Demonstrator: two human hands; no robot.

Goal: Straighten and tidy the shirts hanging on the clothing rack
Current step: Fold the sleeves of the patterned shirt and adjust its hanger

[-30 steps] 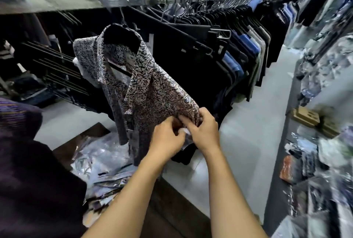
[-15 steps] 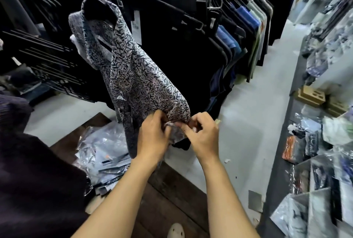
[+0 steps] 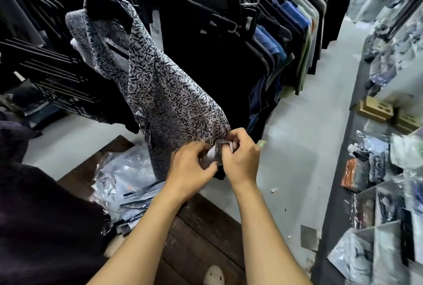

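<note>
A black-and-white leaf-patterned shirt (image 3: 160, 88) hangs on a black hanger (image 3: 103, 3) at the near end of the clothing rack, pulled out toward me. My left hand (image 3: 190, 168) and my right hand (image 3: 240, 159) sit side by side at the sleeve's end, both pinching its bunched cuff (image 3: 216, 151). Behind it hang several dark, blue and pale green shirts (image 3: 281, 40) on black hangers. The rail itself is out of view above.
A pile of clear plastic garment bags (image 3: 123, 184) lies on a dark wooden platform (image 3: 201, 234) below the shirt. At right, a counter (image 3: 338, 170) carries packaged goods and cardboard boxes (image 3: 375, 108). Grey floor (image 3: 304, 124) runs between rack and counter. Dark cloth fills the lower left.
The view has tipped downward, so the rail has left the frame. Both hands stay on the sleeve cuff, which has bunched up more between the fingers.
</note>
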